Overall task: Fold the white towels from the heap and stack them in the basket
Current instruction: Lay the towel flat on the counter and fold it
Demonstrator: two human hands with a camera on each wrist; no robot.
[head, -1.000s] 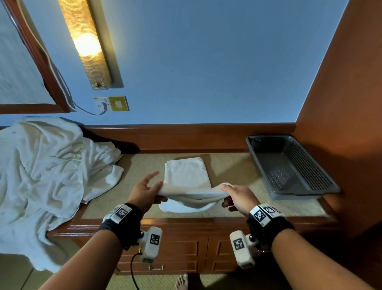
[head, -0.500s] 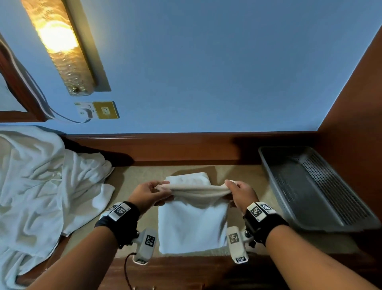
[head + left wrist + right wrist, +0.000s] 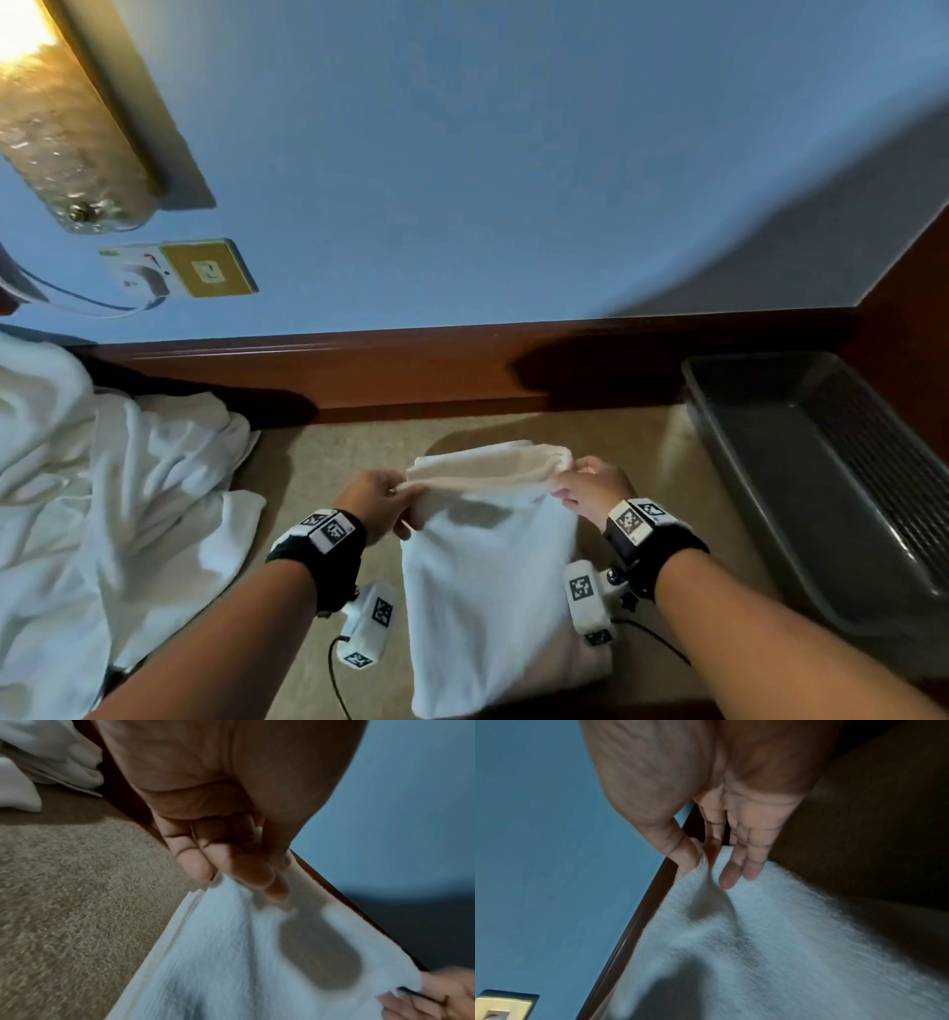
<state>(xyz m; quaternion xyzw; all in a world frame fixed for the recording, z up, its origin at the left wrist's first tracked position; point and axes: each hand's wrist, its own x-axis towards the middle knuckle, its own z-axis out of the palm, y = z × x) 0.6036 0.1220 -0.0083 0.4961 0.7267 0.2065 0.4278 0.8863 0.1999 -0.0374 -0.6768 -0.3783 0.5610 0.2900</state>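
Both hands up at the far edge: left hand (image 3: 377,501) and right hand (image 3: 590,488) each pinch a corner of the white towel (image 3: 493,591) in their fingers. It lies on the surface (image 3: 318,462), long axis running from the person toward the wall, beside the basket (image 3: 801,519).

The table (image 3: 328,462) has a beige, speckled top with a dark wood edge and a wood rail along the wall behind it. A heap of white towels (image 3: 102,488) lies on its left end. A partly folded white towel (image 3: 488,591) rests on the middle, near the front edge. A grey basket (image 3: 821,488) with slotted walls sits at the right end, beside the wood side panel.
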